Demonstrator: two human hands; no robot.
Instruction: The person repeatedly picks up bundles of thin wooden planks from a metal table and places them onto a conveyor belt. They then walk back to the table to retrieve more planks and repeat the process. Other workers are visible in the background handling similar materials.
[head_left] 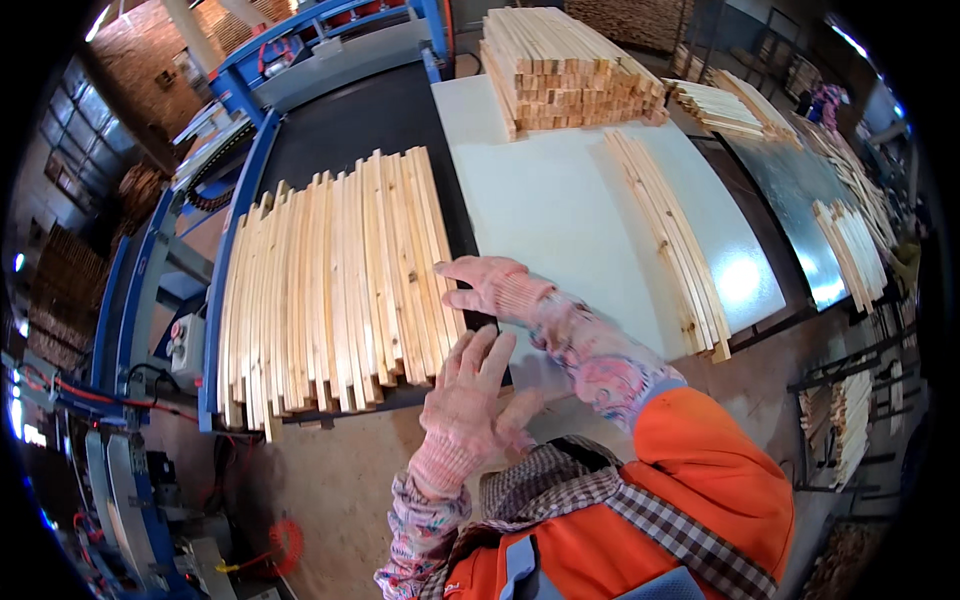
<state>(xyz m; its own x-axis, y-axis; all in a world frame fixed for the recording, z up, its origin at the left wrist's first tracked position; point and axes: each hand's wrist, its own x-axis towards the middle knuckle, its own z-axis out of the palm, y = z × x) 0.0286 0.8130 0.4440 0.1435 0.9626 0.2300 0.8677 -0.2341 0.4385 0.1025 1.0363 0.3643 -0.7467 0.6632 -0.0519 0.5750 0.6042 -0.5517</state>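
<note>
Light falls brightly over the pale boards (335, 290), whose grain looks crisp, while the far left and right sides are dim. A white glare spot sits on the glossy bench (560, 220), toward its near right corner. A lamp (850, 42) shines at upper right; a window (75, 130) glows weakly at left. Straight edges bow outward, corners go black, and distant details look soft.

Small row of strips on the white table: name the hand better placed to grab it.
Right, likely: the right hand is nearer the small row, its forearm between that row and the left hand.
</note>
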